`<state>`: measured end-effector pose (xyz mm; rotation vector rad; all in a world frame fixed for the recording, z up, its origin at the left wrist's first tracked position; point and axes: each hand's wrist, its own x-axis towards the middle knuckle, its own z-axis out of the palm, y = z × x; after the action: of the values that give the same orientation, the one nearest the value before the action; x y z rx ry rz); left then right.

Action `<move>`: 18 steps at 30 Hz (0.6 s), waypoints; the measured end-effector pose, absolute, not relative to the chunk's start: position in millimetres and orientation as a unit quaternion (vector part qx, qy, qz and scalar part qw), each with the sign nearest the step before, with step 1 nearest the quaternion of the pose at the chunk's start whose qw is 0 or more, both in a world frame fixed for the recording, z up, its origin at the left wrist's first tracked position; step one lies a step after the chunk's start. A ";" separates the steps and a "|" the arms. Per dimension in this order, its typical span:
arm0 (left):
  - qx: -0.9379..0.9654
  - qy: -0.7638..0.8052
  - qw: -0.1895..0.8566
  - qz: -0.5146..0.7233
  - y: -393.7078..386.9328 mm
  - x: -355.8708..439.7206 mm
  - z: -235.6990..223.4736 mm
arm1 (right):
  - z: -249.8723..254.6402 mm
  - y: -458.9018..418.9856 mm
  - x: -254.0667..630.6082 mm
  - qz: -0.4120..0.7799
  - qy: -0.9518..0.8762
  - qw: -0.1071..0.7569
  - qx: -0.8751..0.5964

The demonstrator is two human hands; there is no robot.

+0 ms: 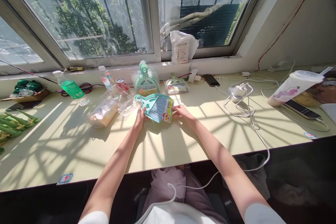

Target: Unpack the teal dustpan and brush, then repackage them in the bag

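Note:
Between my two hands is a small green dustpan and brush set (156, 107), tilted over the table, with grey bristles and a yellow printed label (168, 109) at its right end. My left hand (141, 113) grips its left side below the handle. At the label end, my right hand (180, 111) pinches the edge with thumb and fingers. Behind it a stack of similar green sets (145, 80) leans by the window sill. One more wrapped set (176, 85) lies just right of that stack.
Left of my hands lie a clear plastic wrapper (127, 103) and a pale roll in plastic (103, 112). A green-labelled bottle (70, 88), a red can (122, 86), a charger with white cables (238, 92), a phone (211, 80) and a large cup (295, 88) stand or lie around.

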<state>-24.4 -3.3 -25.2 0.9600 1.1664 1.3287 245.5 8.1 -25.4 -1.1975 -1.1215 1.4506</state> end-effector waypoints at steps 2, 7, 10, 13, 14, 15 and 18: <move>0.386 0.502 0.532 0.562 -1.9 -29.9 -24.2 | -20.1 14.1 266.9 0.539 -0.405 0.515 -0.528; 0.417 0.496 0.532 0.545 -6.0 -29.8 -22.9 | -8.0 20.7 338.6 0.381 -0.193 0.693 -0.581; 0.453 0.494 0.524 0.525 -7.6 -24.8 -21.5 | -2.2 18.6 347.9 0.395 -0.181 0.656 -0.618; 0.486 0.507 0.527 0.478 -8.6 -17.8 -20.5 | 1.7 9.2 310.0 0.352 -0.341 0.572 -0.658; 0.501 0.503 0.529 0.464 -9.6 -15.1 -21.2 | 1.9 3.7 290.0 0.307 -0.418 0.540 -0.663; 0.520 0.494 0.528 0.455 -10.9 -12.2 -22.8 | 1.6 -2.8 268.6 0.253 -0.503 0.498 -0.660; 0.588 0.454 0.498 0.446 -15.8 -3.8 -31.8 | -2.1 -24.3 211.4 0.119 -0.719 0.346 -0.591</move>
<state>-3.8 -15.8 -31.8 1.4237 1.0998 1.0806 211.4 -24.3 -2.1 -1.5344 -1.8662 0.3084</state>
